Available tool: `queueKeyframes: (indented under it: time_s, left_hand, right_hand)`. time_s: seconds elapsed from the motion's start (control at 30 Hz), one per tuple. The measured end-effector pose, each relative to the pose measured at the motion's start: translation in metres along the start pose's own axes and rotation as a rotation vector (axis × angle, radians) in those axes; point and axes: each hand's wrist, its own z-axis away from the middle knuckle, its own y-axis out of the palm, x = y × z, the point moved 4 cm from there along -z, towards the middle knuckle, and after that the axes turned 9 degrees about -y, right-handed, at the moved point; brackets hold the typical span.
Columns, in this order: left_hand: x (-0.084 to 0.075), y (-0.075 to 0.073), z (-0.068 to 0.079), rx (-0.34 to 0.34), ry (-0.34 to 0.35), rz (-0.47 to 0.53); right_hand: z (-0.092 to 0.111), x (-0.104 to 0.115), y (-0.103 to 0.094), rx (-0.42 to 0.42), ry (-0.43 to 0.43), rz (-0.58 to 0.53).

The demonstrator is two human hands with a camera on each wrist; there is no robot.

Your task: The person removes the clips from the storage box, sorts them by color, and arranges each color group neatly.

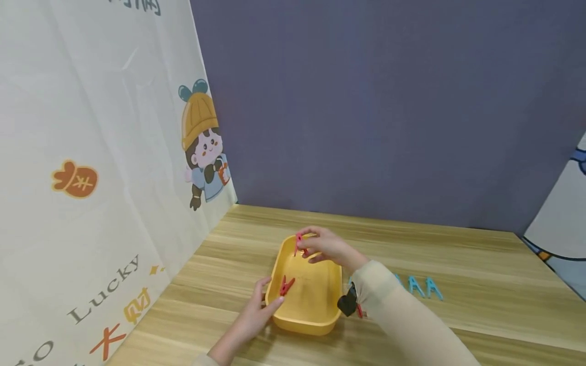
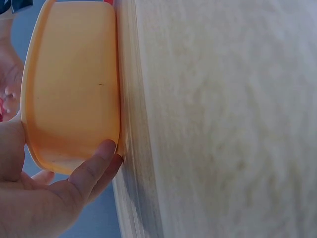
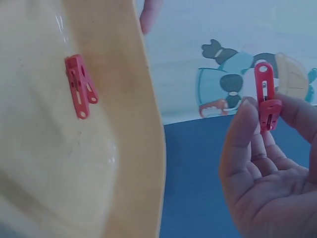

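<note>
A yellow plastic basin (image 1: 316, 295) stands on the wooden table. At its left side, my left hand (image 1: 258, 312) holds it, thumb over the rim and fingers along the outer wall, as the left wrist view (image 2: 74, 193) also shows. Above the far end of the basin, my right hand (image 1: 325, 246) pinches a red clothespin (image 3: 266, 96) between thumb and forefinger. A second red clothespin (image 1: 286, 287) lies inside, by the left wall near the left thumb.
Several blue clothespins (image 1: 415, 286) stand in a row on the table (image 1: 476, 264), right of the basin and partly hidden by the right sleeve (image 1: 389, 290). Another red clothespin (image 1: 359, 310) shows beside the right wrist. A printed white cloth (image 1: 114, 117) borders the left side.
</note>
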Motion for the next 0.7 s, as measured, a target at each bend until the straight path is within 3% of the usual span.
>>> queueKeyframes:
  time_s: [0.37, 0.7]
  left_hand:
    - [-0.001, 0.001, 0.002, -0.005, -0.01, -0.004]
    - [0.002, 0.002, 0.0, 0.009, -0.022, 0.024]
  right_hand:
    - [0.03, 0.022, -0.029, -0.057, -0.015, 0.01]
    - [0.054, 0.028, -0.057, -0.082, -0.059, 0.007]
